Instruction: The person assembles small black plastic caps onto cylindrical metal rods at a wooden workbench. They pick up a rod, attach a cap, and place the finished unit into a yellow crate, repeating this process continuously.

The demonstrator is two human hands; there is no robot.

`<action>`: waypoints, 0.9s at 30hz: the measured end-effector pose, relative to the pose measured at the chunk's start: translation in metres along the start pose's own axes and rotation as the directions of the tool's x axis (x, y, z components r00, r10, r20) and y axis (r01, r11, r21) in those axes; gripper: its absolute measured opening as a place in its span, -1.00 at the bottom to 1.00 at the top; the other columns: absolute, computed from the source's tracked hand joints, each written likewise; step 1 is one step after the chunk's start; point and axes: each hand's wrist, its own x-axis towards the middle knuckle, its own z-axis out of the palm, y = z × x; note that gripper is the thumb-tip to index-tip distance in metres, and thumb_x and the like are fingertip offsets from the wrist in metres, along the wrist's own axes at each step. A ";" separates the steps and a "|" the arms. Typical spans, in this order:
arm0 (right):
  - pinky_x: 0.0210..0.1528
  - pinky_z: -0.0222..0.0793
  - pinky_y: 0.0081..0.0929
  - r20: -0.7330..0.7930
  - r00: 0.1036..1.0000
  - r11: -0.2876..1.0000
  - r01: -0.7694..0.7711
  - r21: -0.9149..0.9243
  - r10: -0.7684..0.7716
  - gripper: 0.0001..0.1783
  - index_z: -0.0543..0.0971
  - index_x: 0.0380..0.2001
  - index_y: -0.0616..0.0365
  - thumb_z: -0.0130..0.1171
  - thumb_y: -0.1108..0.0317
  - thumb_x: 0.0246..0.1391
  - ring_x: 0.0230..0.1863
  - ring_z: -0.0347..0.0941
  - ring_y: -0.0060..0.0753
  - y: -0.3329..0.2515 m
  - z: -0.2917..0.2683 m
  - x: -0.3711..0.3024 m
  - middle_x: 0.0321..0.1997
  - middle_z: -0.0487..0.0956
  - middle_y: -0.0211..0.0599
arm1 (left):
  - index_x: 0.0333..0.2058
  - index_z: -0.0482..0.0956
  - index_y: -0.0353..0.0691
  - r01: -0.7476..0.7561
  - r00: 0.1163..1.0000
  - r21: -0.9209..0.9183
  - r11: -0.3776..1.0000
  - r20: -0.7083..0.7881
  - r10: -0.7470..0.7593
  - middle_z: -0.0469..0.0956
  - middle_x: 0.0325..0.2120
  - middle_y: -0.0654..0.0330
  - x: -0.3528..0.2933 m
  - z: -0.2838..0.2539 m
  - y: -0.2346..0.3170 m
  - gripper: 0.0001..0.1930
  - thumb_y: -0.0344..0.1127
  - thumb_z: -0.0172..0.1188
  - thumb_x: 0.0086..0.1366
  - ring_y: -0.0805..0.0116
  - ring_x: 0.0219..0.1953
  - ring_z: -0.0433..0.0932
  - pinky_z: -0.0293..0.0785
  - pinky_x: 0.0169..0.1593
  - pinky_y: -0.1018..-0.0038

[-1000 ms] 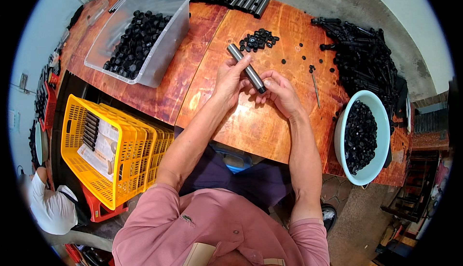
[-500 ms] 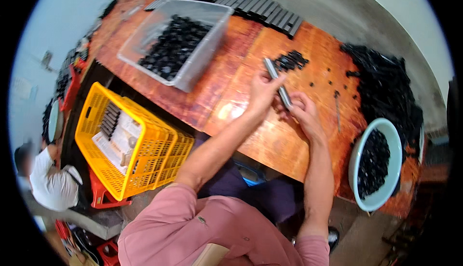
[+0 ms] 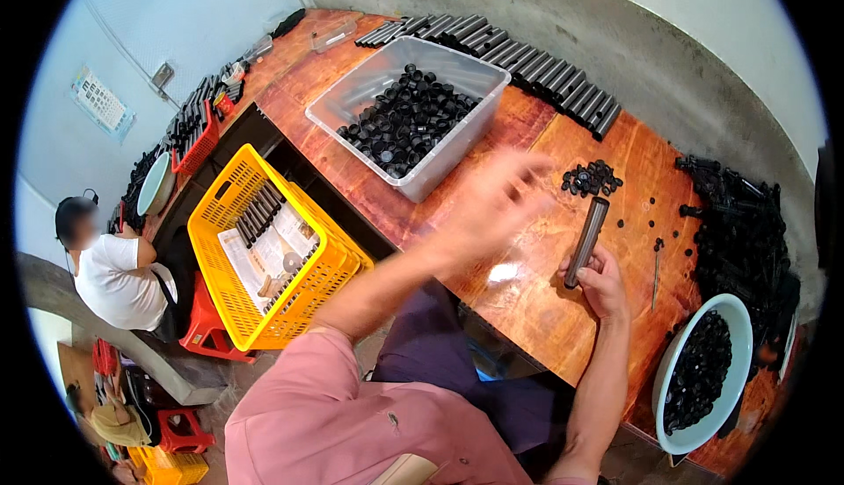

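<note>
Right hand [image 3: 602, 279] closed round lower end of dark grey tube [image 3: 588, 240], tube leaning toward 1 o'clock above wooden table [image 3: 501, 296]. Left hand [image 3: 503, 196] at tube's 10 o'clock, blurred, fingers spread, no visible hold. Small black pieces [image 3: 592, 178] heaped at tube's 12 o'clock; clear bin [image 3: 462, 138] farther out at 10, pale blue basin [image 3: 742, 349] at 5.

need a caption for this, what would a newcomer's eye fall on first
Likely the bright yellow crate left of centre, holding dark tubes. Next, perhaps, the clear bin of black caps on the table, then the grey tube in the right hand, right of centre.
</note>
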 end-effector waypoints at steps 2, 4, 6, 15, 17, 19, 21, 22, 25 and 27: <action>-0.29 0.63 -0.31 -0.018 1.000 1.000 -0.010 -0.013 0.010 -0.41 0.43 0.08 0.26 0.38 0.38 -0.04 -0.26 0.65 -0.28 0.000 0.000 0.000 -0.23 0.65 -0.18 | -0.04 0.60 -0.28 0.048 0.988 0.084 0.995 -0.150 -0.035 0.63 -0.16 0.17 0.023 -0.049 -0.009 -0.72 -0.39 0.28 0.28 0.45 -0.18 0.59 0.53 -0.10 0.49; -0.28 0.63 -0.32 -0.023 1.000 1.000 -0.016 -0.007 0.016 -0.43 0.44 0.07 0.25 0.37 0.39 -0.03 -0.27 0.65 -0.29 -0.001 0.004 0.002 -0.23 0.65 -0.18 | -0.03 0.59 -0.29 0.123 0.988 0.302 0.945 -0.129 -0.087 0.65 -0.21 0.12 0.050 -0.101 -0.051 -0.72 -0.36 0.24 0.31 0.43 -0.21 0.60 0.53 -0.11 0.46; -0.28 0.63 -0.33 -0.013 1.000 1.000 -0.021 -0.010 0.021 -0.46 0.44 0.05 0.24 0.36 0.39 -0.02 -0.27 0.64 -0.30 -0.002 0.009 0.004 -0.23 0.65 -0.19 | -0.02 0.59 -0.30 0.132 0.977 0.529 0.839 0.073 -0.199 0.66 -0.25 0.08 0.066 -0.144 -0.090 -0.69 -0.33 0.23 0.30 0.34 -0.22 0.61 0.53 -0.11 0.41; -0.23 0.60 -0.39 -0.039 0.999 0.995 -0.022 -0.097 0.018 -0.55 0.50 0.01 0.15 0.31 0.47 0.00 -0.20 0.60 -0.39 -0.001 0.006 0.004 -0.19 0.62 -0.29 | -0.10 0.66 -0.18 -0.008 0.567 0.750 0.661 0.548 -0.615 0.69 -0.26 0.02 0.059 -0.155 -0.203 -0.64 -0.24 0.31 0.09 0.06 -0.18 0.67 0.56 -0.13 0.24; -0.19 0.58 -0.41 -0.075 0.997 0.989 -0.034 -0.146 0.023 -0.56 0.52 -0.01 0.16 0.33 0.48 -0.01 -0.22 0.59 -0.43 -0.005 0.015 0.004 -0.19 0.62 -0.31 | -0.17 0.68 -0.18 0.031 0.564 0.753 0.658 0.530 -0.633 0.70 -0.32 0.04 0.056 -0.156 -0.202 -0.70 -0.26 0.31 0.08 0.09 -0.22 0.68 0.56 -0.16 0.26; -0.18 0.56 -0.44 -0.097 0.995 0.981 0.007 -0.195 -0.026 -0.57 0.54 -0.02 0.17 0.34 0.50 -0.02 -0.23 0.57 -0.48 -0.005 0.018 0.002 -0.20 0.62 -0.34 | -0.22 0.69 -0.18 0.041 0.574 0.754 0.656 0.519 -0.633 0.69 -0.35 0.05 0.059 -0.153 -0.196 -0.74 -0.28 0.33 0.08 0.08 -0.25 0.67 0.56 -0.18 0.26; -0.19 0.55 -0.47 -0.098 0.987 0.965 0.097 -0.242 -0.124 -0.58 0.55 -0.04 0.18 0.36 0.52 -0.04 -0.25 0.55 -0.53 -0.001 0.018 0.003 -0.21 0.61 -0.37 | -0.22 0.68 -0.21 -0.051 0.700 0.788 0.614 0.467 -0.541 0.69 -0.34 0.05 0.064 -0.151 -0.186 -0.75 -0.29 0.34 0.10 0.03 -0.24 0.66 0.56 -0.18 0.23; -0.28 0.53 -0.52 -0.095 0.987 0.966 0.101 -0.237 -0.126 -0.59 0.56 -0.06 0.20 0.35 0.55 -0.05 -0.27 0.52 -0.59 -0.001 0.020 0.003 -0.24 0.59 -0.41 | -0.21 0.67 -0.23 -0.036 0.782 0.767 0.640 0.420 -0.460 0.69 -0.33 0.02 0.065 -0.156 -0.178 -0.75 -0.31 0.33 0.12 0.01 -0.23 0.66 0.56 -0.17 0.22; -0.34 0.50 -0.57 -0.133 0.990 0.982 0.016 -0.190 -0.041 -0.59 0.56 -0.06 0.19 0.35 0.54 -0.04 -0.29 0.49 -0.61 -0.004 0.030 0.002 -0.27 0.56 -0.44 | -0.15 0.64 -0.28 -0.037 0.939 0.690 0.723 0.271 -0.211 0.65 -0.26 0.00 0.073 -0.170 -0.155 -0.78 -0.43 0.26 0.21 0.13 -0.23 0.66 0.55 -0.13 0.31; -0.35 0.49 -0.60 -0.125 0.990 0.976 0.040 -0.212 -0.068 -0.60 0.57 -0.06 0.20 0.35 0.54 -0.04 -0.30 0.48 -0.63 0.003 0.029 0.006 -0.28 0.55 -0.45 | -0.11 0.63 -0.27 0.103 0.982 0.536 0.838 0.082 -0.173 0.64 -0.22 0.09 0.074 -0.164 -0.118 -0.77 -0.47 0.24 0.24 0.28 -0.24 0.65 0.54 -0.11 0.40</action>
